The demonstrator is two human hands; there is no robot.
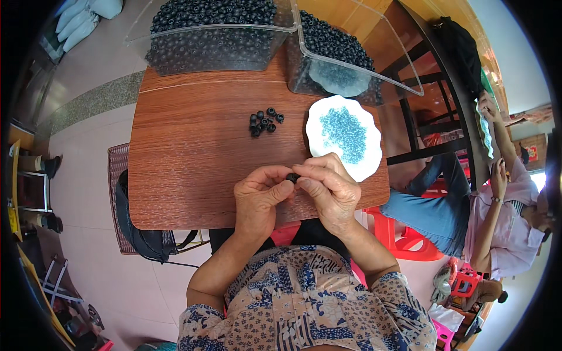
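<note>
Over the near part of the wooden table, my two hands meet in front of me. A small round black bead is pinched between the fingertips of my left hand. My right hand has its thumb and forefinger closed against the bead's other side; whether it also holds something tiny there I cannot make out. Several loose black beads lie in a small cluster beyond my hands. To their right stands a white scalloped plate with a heap of small bluish clear beads.
Two clear plastic bins full of black beads stand along the table's far edge. At the right, a seated person works at a dark table. A red stool is beside my table; a black bag hangs on a wicker chair at left.
</note>
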